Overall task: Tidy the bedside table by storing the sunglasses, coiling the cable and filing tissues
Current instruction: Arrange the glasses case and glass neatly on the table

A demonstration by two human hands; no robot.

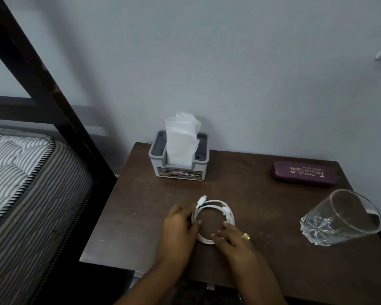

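Observation:
A white cable (216,208) lies coiled in a ring on the dark brown bedside table (141,216). My left hand (178,227) rests on the coil's left side, fingers touching it. My right hand (231,241), with a gold ring, presses the coil's lower right part with its fingertips. A grey tissue holder (178,166) at the back of the table has white tissues (180,139) standing up out of it. A closed purple glasses case (304,173) lies at the back right. No sunglasses are in view.
A cut-glass tumbler (341,219) stands at the table's right edge, close to my right hand. A striped mattress (20,172) and a dark bed post (42,84) are to the left. A grey wall is right behind the table.

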